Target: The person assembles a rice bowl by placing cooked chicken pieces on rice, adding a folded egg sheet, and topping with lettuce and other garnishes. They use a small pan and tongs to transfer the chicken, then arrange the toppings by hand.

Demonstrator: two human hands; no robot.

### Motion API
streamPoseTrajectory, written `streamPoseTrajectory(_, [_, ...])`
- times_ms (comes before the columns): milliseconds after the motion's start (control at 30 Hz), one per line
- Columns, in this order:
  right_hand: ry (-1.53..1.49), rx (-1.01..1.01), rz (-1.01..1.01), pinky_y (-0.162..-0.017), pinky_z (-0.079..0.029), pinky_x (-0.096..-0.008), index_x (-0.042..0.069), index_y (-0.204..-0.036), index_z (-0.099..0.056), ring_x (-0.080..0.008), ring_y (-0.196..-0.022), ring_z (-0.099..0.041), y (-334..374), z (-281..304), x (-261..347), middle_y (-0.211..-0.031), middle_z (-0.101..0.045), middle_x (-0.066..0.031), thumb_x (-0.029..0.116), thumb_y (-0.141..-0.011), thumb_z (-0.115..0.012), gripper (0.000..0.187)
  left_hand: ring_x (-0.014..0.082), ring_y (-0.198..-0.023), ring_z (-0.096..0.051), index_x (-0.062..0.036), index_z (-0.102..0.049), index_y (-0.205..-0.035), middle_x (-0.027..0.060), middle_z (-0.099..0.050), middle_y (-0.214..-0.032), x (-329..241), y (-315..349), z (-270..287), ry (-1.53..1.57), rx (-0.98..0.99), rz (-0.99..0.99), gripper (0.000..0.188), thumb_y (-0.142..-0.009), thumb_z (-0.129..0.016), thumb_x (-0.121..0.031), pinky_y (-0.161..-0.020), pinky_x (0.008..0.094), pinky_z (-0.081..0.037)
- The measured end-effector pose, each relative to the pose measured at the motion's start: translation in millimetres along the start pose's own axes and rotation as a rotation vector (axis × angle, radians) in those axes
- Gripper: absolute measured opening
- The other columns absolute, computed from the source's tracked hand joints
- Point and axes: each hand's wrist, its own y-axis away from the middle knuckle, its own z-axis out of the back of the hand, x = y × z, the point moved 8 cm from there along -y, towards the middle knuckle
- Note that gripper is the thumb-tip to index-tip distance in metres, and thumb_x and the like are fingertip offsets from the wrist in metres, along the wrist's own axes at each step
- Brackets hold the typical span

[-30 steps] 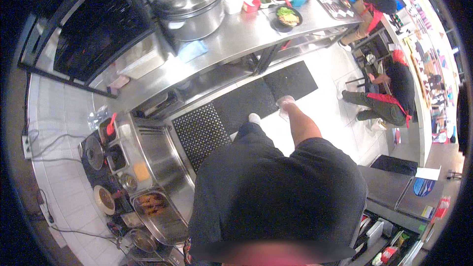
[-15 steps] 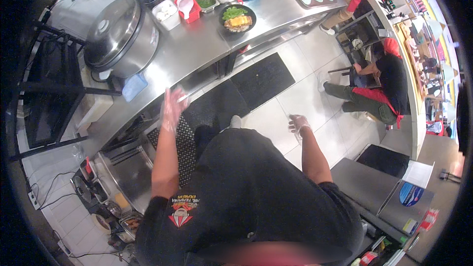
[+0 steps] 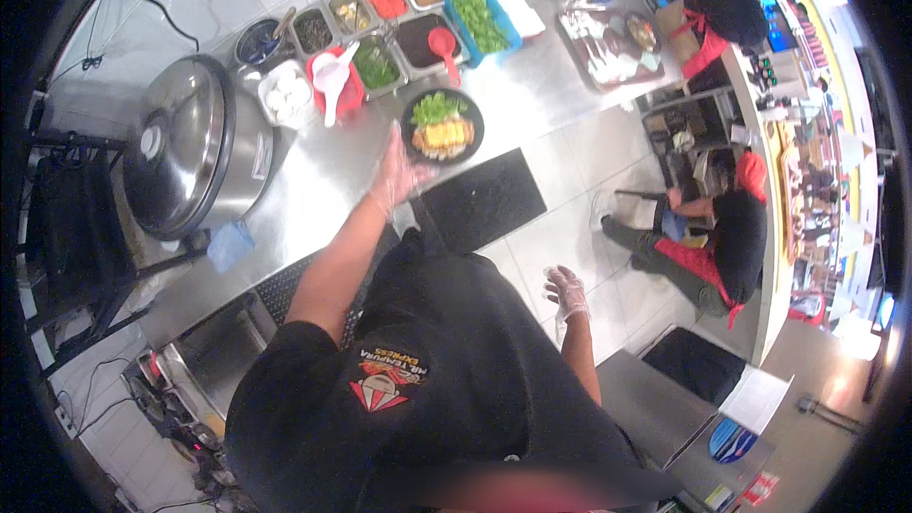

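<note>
My left hand (image 3: 399,173), in a clear plastic glove, reaches over the counter edge to the near left side of a black bowl (image 3: 410,138). Its fingers are stretched out and apart; I cannot tell whether they touch the rim. Inside the bowl are green leaves (image 3: 438,108) and a yellow-topped, browned piece of food (image 3: 444,136) on a pale layer. My right hand (image 3: 567,292), gloved too, hangs over the floor on the right, loosely open and holding nothing.
Behind the bowl stand pans of toppings, a red tub with a white ladle (image 3: 331,76) and a blue bin of greens (image 3: 484,24). A large steel cooker (image 3: 176,147) is on the left. One person (image 3: 736,237) crouches at right; another (image 3: 727,14) stands farther back.
My left hand has moved forward and right, from beside the counter's front to the bowl. The view has shifted closer to the counter. My right hand stays low on the right.
</note>
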Motion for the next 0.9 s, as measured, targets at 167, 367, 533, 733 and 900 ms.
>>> streamPoseTrajectory(167, [0.167, 0.107, 0.557, -0.106, -0.048, -0.0419, 0.001, -0.155, -0.034, -0.0347, -0.126, -0.059, -22, -36, 222, -0.136, -0.061, -0.0257, 0.034, -0.084, -0.082, 0.092, 0.0426, -0.133, -0.05, -0.0163, -0.012, -0.163, 0.0168, -0.026, -0.164, 20, -3, -11, 0.148, -0.122, 0.034, 0.095, -0.096, -0.038, -0.078, -0.099, 0.0548, -0.051])
streamPoseTrajectory(367, [0.44, 0.249, 1.071, -0.107, -0.047, -0.0407, 0.0, -0.152, -0.04, -0.0318, -0.124, -0.062, -74, -172, 496, -0.133, -0.063, -0.0231, 0.041, -0.081, -0.084, 0.093, 0.038, -0.132, -0.052, -0.0162, -0.016, -0.163, 0.0192, -0.033, -0.16, 47, -17, 3, 0.263, -0.176, 0.017, 0.09, -0.098, -0.035, -0.076, -0.105, 0.0504, -0.047])
streamPoseTrajectory(533, [0.861, 0.057, 1.461, -0.104, -0.049, -0.036, 0.0, -0.158, -0.03, -0.0291, -0.127, -0.061, -95, -326, 658, -0.137, -0.062, -0.0233, 0.039, -0.083, -0.085, 0.101, 0.0314, -0.127, -0.055, -0.0082, -0.034, -0.155, 0.0184, -0.045, -0.149, 54, 62, 47, -0.187, -0.474, -0.381, 0.074, -0.102, -0.051, -0.056, -0.105, 0.0428, -0.047])
streamPoseTrajectory(733, [0.943, -0.009, 1.33, -0.093, -0.054, -0.0476, -0.002, -0.114, -0.068, -0.0375, -0.108, -0.069, -161, -429, 689, -0.119, -0.068, -0.0291, 0.05, -0.08, -0.071, 0.062, 0.0267, -0.088, -0.069, 0.0004, -0.065, -0.121, 0.0129, -0.069, -0.1, 253, 263, 61, 0.459, -1.446, -0.218, 0.047, -0.099, -0.066, -0.041, -0.086, 0.0422, -0.056])
streamPoseTrajectory(900, [0.913, -0.119, 1.245, -0.082, -0.055, -0.0479, 0.005, -0.107, -0.071, -0.0348, -0.09, -0.073, -211, -451, 687, -0.1, -0.074, -0.0169, 0.04, -0.086, -0.066, 0.042, 0.0282, -0.094, -0.064, -0.0037, -0.066, -0.117, 0.012, -0.063, -0.097, 471, 300, 9, 0.683, -1.393, 0.088, 0.034, -0.097, -0.068, -0.031, -0.08, 0.042, -0.054])
